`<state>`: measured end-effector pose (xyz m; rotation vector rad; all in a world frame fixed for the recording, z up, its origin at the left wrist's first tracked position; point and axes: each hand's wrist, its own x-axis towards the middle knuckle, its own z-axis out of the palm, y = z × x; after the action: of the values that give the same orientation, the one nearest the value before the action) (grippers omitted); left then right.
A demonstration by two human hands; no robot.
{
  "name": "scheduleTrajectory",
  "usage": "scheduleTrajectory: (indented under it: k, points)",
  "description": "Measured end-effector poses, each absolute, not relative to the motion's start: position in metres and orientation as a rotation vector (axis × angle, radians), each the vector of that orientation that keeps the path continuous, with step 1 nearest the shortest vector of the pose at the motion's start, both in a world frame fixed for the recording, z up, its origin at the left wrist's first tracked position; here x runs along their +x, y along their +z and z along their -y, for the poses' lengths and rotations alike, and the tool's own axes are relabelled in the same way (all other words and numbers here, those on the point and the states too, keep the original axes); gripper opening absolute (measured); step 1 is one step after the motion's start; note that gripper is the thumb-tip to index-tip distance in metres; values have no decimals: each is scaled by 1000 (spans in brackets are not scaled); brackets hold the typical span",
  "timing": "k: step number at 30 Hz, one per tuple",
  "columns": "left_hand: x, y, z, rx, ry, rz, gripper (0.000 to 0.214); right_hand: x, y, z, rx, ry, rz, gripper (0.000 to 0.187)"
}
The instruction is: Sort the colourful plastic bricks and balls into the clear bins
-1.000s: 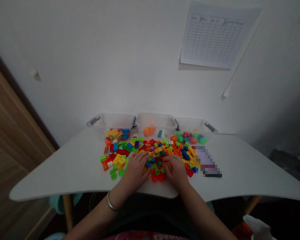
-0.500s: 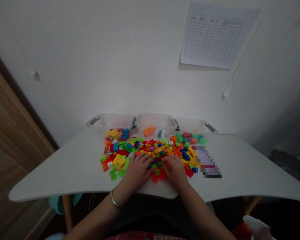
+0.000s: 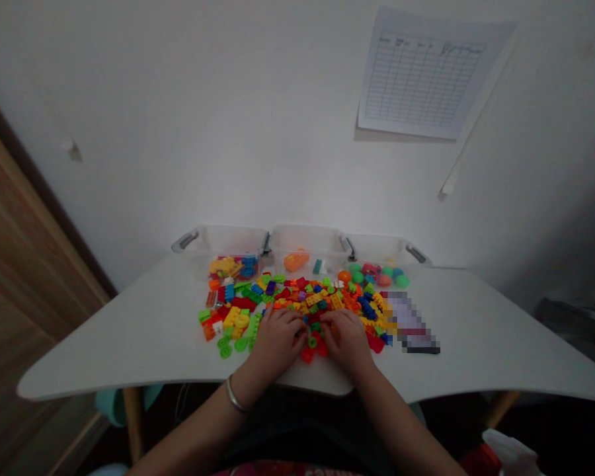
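Your left hand (image 3: 277,340) and your right hand (image 3: 347,340) sit close together on the near edge of a heap of plastic building bricks (image 3: 297,304), palms down with the fingers curled over the pieces and the fingertips nearly meeting. The light is dim and your fingers cover what lies under them, so it's hard to say whether either hand is pinching a brick; you can't tell from this view. Red bricks (image 3: 307,355) poke out just below the gap between your hands, and a bangle (image 3: 237,396) circles your left wrist.

The heap, in mixed red, yellow, orange, blue and green, spreads across the middle of the white table (image 3: 129,344). Green wheels (image 3: 225,352) lie at its near left edge, and a pixelated flat item (image 3: 409,324) lies touching its right edge.

Three clear plastic bins stand in a row along the far edge. The left bin (image 3: 221,241) holds yellow and blue bricks, the middle bin (image 3: 307,239) an orange capsule (image 3: 296,262) and a small teal piece, and the right bin (image 3: 384,250) round green, orange and pink pieces.
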<state>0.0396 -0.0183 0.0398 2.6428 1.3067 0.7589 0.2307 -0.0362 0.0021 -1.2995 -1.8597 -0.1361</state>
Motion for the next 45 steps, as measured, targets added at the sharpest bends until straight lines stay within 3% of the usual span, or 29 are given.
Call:
scheduleTrajectory:
  k: [8, 28, 45]
  points:
    - [44, 40, 17, 2640, 743, -1377, 9, 230, 5, 37, -1284, -132, 1875, 14]
    - [39, 37, 18, 2771, 699, -1421, 27, 230, 5, 38, -1295, -121, 1867, 15]
    - [49, 34, 8, 2886, 645, -1299, 19, 229, 4, 37, -1289, -136, 1875, 17]
